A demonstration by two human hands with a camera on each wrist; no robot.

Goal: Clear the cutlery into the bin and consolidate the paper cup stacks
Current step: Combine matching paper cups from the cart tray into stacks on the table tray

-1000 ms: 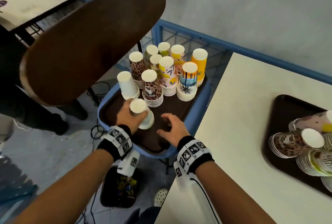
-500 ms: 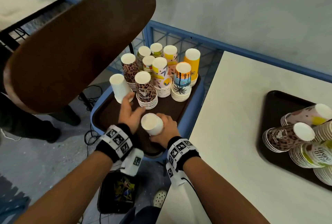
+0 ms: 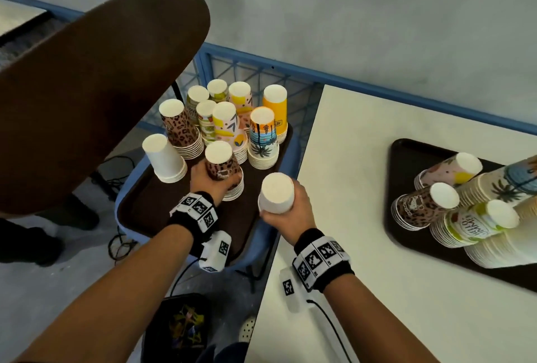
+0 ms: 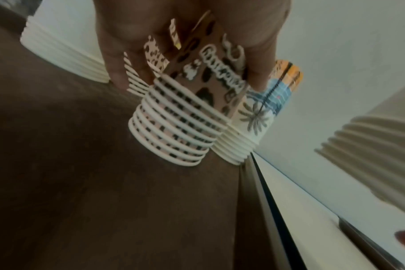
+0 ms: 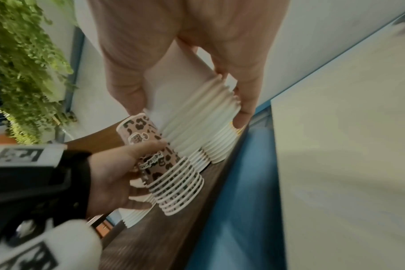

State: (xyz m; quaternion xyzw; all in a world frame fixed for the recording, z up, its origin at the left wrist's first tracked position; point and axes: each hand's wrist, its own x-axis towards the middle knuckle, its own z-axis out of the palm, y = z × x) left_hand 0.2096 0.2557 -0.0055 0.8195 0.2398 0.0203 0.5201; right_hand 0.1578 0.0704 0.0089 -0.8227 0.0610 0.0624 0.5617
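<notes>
Several upside-down cup stacks stand on a brown tray [image 3: 145, 202] on a blue cart. My left hand [image 3: 213, 179] grips the leopard-print stack [image 3: 222, 163] at the tray's near side; the left wrist view shows fingers and thumb curled round this leopard-print stack [image 4: 197, 102], its rims on the tray. My right hand [image 3: 286, 211] holds a plain white cup stack [image 3: 276, 192] lifted above the tray's right edge; in the right wrist view the fingers wrap that white stack [image 5: 192, 104]. A second white stack [image 3: 165, 159] stands at the tray's left.
A white table [image 3: 363, 188] lies to the right, bearing another brown tray [image 3: 406, 153] with cup stacks on their sides. A large brown chair seat [image 3: 96, 92] looms at upper left. A black bin [image 3: 180, 330] with cutlery sits on the floor below the cart.
The white stack passed from my left hand to my right and was lifted to the right. My left hand reached forward and took hold of the leopard-print stack.
</notes>
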